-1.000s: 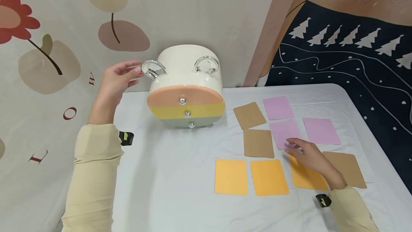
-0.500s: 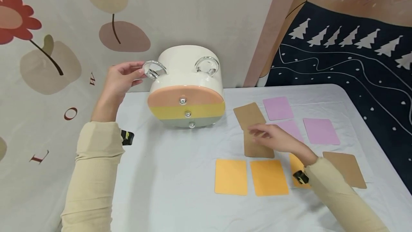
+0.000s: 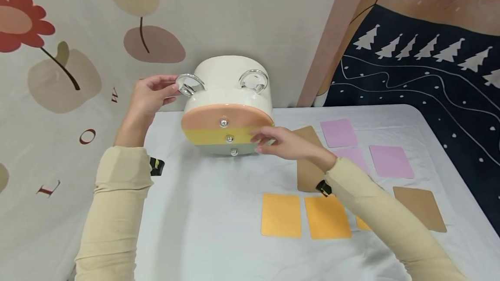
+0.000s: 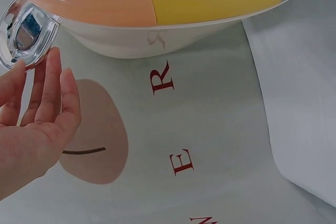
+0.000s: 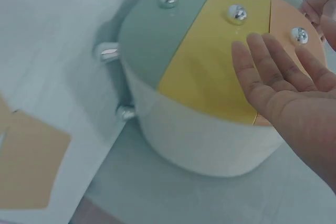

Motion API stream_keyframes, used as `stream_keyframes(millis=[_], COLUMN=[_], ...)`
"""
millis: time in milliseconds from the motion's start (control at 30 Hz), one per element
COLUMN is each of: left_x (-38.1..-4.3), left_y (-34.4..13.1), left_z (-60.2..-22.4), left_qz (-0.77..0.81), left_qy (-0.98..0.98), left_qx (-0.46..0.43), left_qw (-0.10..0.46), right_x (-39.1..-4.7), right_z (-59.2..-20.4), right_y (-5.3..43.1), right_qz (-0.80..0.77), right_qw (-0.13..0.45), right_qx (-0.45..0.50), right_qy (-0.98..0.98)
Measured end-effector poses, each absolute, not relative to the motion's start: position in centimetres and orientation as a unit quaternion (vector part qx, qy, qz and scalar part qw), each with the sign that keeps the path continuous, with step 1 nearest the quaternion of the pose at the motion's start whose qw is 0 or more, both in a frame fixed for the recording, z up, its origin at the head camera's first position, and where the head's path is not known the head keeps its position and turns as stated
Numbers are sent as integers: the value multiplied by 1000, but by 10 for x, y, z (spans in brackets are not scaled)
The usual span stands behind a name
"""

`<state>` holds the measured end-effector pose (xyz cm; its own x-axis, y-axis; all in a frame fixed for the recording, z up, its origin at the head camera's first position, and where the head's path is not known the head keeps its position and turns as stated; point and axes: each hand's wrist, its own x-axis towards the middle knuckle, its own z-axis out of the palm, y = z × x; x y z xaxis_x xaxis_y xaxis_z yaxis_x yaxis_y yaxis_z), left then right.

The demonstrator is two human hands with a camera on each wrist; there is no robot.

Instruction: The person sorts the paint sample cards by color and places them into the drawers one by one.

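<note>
A small rounded drawer cabinet (image 3: 234,70) stands against the wall, its white body fronted by peach, yellow (image 3: 203,136) and green drawers with silver knobs. Two silver rings stick up from its top. My left hand (image 3: 147,96) pinches the rim of the left ring (image 3: 189,78) between thumb and fingers; the left wrist view shows the other fingers (image 4: 70,95) fairly straight. With its fingers loosely extended, my right hand (image 3: 283,142) is at the right side of the drawer front, near the yellow and green drawers. It holds nothing. All three drawers look closed.
On the white-covered table (image 3: 218,246) to the right lie flat squares: orange (image 3: 281,215), brown (image 3: 419,208) and purple (image 3: 391,161). My right forearm covers part of them. Behind are a printed wall cloth (image 3: 254,12) and a dark cloth with trees (image 3: 414,73).
My right hand has swept left from above the purple and orange squares to the cabinet's front. My left hand has closed the small gap to the ring. The drawers look unchanged.
</note>
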<state>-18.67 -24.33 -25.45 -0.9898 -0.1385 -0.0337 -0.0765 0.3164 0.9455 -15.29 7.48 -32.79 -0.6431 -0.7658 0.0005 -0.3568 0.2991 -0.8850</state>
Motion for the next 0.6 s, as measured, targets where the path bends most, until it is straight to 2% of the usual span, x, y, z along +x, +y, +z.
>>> stream_keyframes(millis=[167, 333, 600], left_x=[-187, -187, -187], left_y=[-243, -243, -242], left_z=[-254, -253, -253], left_qz=[-577, -581, -575], left_qy=[-814, -811, -815], left_qx=[67, 68, 66], left_qw=[25, 26, 25], right_x=[-162, -166, -168], right_z=[-321, -321, -319], right_y=[51, 30, 17], right_qz=[-494, -509, -534], right_qw=[226, 207, 215], right_qx=[-380, -426, -395], right_qy=[749, 718, 716])
